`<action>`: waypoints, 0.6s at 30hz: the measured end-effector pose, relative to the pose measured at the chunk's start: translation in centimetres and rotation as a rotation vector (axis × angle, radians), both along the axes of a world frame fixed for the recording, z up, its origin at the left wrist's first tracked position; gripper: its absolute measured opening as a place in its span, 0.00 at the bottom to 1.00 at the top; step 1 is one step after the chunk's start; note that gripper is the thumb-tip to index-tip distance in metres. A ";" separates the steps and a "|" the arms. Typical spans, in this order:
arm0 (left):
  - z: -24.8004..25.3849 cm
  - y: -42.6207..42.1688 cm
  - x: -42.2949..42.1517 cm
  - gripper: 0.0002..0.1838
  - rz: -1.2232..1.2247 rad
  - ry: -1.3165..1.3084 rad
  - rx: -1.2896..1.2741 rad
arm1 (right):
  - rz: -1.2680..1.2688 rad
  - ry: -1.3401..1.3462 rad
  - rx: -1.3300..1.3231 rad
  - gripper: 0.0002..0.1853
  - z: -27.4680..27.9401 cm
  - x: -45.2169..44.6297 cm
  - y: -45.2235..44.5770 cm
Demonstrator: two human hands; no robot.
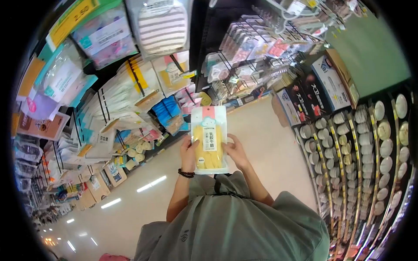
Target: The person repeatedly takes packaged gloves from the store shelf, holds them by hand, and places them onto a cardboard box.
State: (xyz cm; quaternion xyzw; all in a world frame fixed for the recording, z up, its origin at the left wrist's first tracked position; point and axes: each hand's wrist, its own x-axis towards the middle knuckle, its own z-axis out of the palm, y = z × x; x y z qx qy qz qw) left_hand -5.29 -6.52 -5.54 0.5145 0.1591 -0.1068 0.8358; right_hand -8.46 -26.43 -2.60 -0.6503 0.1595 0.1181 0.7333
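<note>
A pack of yellow latex gloves (209, 154) is held upright in front of my body. Its wrapper is clear, with a pink and white top, a blue cloud print and a white label bearing dark characters. My left hand (188, 152) grips the left edge, its thumb on the front and the fingers hidden behind. On the opposite edge, my right hand (235, 151) pinches the pack the same way. A dark beaded bracelet (186, 173) circles my left wrist.
Hanging goods fill the rack on the left, including a striped pack (163, 30) and blue packs (167, 114). Pink packs (252, 48) hang on hooks ahead. Mop boxes (333, 85) stand at the right, above shelves of stacked bowls (361, 143). Pale glossy floor (270, 152) lies between.
</note>
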 end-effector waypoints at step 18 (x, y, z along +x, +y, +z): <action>4.2 -14.5 -5.8 0.34 -0.574 -0.126 0.058 | -0.347 0.062 0.373 0.24 0.9 -12.9 -13.6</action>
